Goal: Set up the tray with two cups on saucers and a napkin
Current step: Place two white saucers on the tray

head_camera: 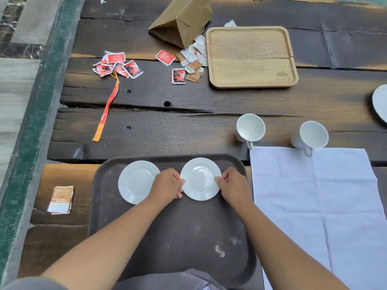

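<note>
The dark tray (117, 206) lies at the near edge of the desk (188, 97) and carries two white saucers side by side at its far end. My left grip (167, 185) and right grip (234, 186) are both curled onto the right saucer (200, 178), pinching its rim from opposite sides. My left grip sits between the two saucers and covers part of the left saucer (136, 182).

Both cups stand off the tray, on the desk beyond its far right corner. The left cup (250, 128) and right cup (313, 135) are empty, with their handles toward me. The right cup's handle overlaps the far edge of the napkin (314, 195), which lies spread flat just right of the tray.

Farther back is a bare wooden tray (251, 57), with a paper bag (184, 19) on its side to its left. Sachets (194, 57) are spilled between them. Red packets (117, 65) and an orange strip (106, 109) lie to the left. A small packet stack (60, 199) sits left of the dark tray. A white plate (380, 101) is cut off at the right edge.
</note>
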